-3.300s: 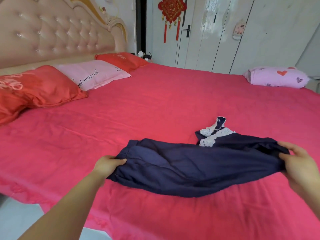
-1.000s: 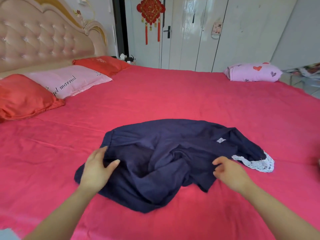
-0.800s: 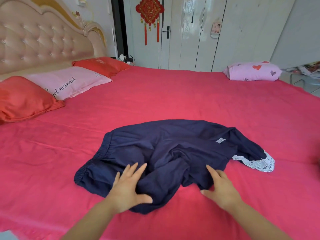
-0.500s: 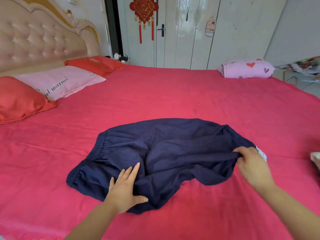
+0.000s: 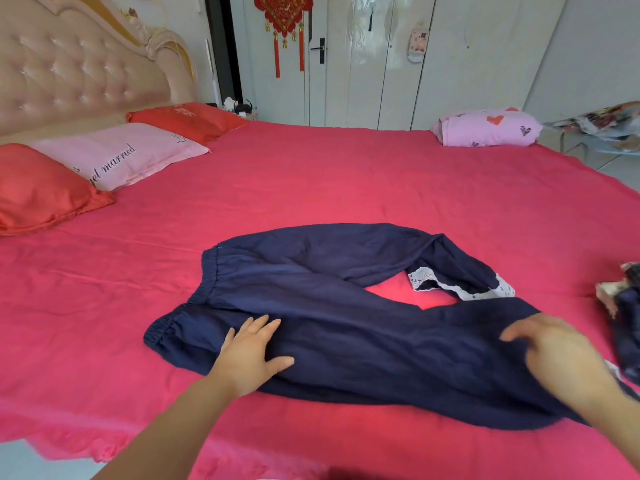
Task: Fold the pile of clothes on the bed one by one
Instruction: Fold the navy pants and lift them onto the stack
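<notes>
A pair of navy trousers (image 5: 346, 299) with an elastic waist and white lace cuffs lies spread on the red bed sheet (image 5: 311, 188), its two legs apart and running to the right. My left hand (image 5: 251, 351) rests flat, fingers spread, on the trousers near the waistband. My right hand (image 5: 561, 351), blurred with motion, lies on the near leg toward its cuff; I cannot see whether it pinches the cloth. The far leg's lace cuff (image 5: 485, 291) shows beyond it.
More dark and patterned clothes (image 5: 623, 313) lie at the right edge of the bed. Red and pink pillows (image 5: 114, 157) line the headboard on the left. A folded lilac heart-print bundle (image 5: 485, 131) sits at the far corner. The bed's near edge runs below my arms.
The bunched trousers have been drawn out: my right hand pulled the near leg rightward, so both legs now lie apart. My left hand stayed pressing near the waist.
</notes>
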### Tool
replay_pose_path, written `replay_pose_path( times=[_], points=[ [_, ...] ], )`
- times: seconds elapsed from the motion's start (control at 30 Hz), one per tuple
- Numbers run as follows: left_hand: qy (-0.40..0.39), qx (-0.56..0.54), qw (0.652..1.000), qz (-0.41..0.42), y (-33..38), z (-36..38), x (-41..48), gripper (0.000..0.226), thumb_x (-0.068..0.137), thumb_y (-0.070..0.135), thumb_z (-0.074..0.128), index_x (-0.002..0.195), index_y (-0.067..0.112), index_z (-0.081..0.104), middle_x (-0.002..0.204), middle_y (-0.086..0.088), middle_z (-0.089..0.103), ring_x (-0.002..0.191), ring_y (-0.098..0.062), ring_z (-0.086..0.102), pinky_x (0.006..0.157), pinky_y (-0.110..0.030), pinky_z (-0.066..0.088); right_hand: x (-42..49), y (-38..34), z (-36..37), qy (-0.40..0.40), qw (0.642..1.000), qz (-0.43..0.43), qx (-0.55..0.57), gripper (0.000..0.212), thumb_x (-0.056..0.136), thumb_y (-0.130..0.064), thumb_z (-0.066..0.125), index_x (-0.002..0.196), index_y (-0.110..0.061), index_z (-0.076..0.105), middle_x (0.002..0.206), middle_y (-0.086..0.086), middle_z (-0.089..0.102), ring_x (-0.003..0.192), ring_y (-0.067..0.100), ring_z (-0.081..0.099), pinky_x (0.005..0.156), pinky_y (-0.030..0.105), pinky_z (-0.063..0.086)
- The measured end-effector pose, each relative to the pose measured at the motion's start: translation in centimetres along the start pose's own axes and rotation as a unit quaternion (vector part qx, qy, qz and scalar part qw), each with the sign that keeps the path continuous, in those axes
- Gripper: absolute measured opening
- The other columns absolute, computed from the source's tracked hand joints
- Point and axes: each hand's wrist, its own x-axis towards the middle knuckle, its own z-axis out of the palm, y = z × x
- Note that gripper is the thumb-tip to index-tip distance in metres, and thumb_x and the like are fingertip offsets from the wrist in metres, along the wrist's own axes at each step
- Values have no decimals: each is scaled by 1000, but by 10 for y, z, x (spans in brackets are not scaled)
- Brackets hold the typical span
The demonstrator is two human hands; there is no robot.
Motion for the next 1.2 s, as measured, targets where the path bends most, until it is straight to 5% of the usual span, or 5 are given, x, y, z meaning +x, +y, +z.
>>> replay_pose_path(
  times=[0.2,0.4,0.67,0.93,1.2],
  points=[
    [128,-23,986,-100,-43,-31,3,60,92,41,51,144,16,33,151,-7,29,142,-23,20,114,-38,22,-28,-89,37,-52,985,-132,101,24,80,-13,71,103,-21,72,99,-3,66,93,25,62,83,39,50],
    [62,-10,966,-249,-84,-45,16,59,96,49,34,146,18,24,145,-9,37,133,-28,33,107,-46,28,-30,-150,67,-181,946,-268,30,80,47,-77,70,118,-40,63,121,-13,60,107,7,62,88,26,51],
    [12,-9,952,-305,-119,-30,27,78,79,69,50,132,13,38,132,-12,49,123,-31,46,96,-40,39,-14,-178,93,-123,962,-237,50,64,2,-35,93,63,-39,74,70,-13,71,59,2,68,41,17,50],
    [117,-40,952,-281,-167,-68,20,51,75,47,72,99,7,51,108,-18,61,102,-35,58,74,-37,42,-9,-195,93,-223,924,-285,123,46,89,-53,49,133,-43,45,143,-20,35,133,4,35,109,19,27],
    [-10,-182,956,-231,-168,-68,29,94,61,63,72,135,13,44,135,-10,52,125,-26,48,101,-32,38,43,-212,89,-157,948,-189,203,18,89,-26,59,106,-28,67,101,-10,67,91,6,61,86,14,40]
  ],
)
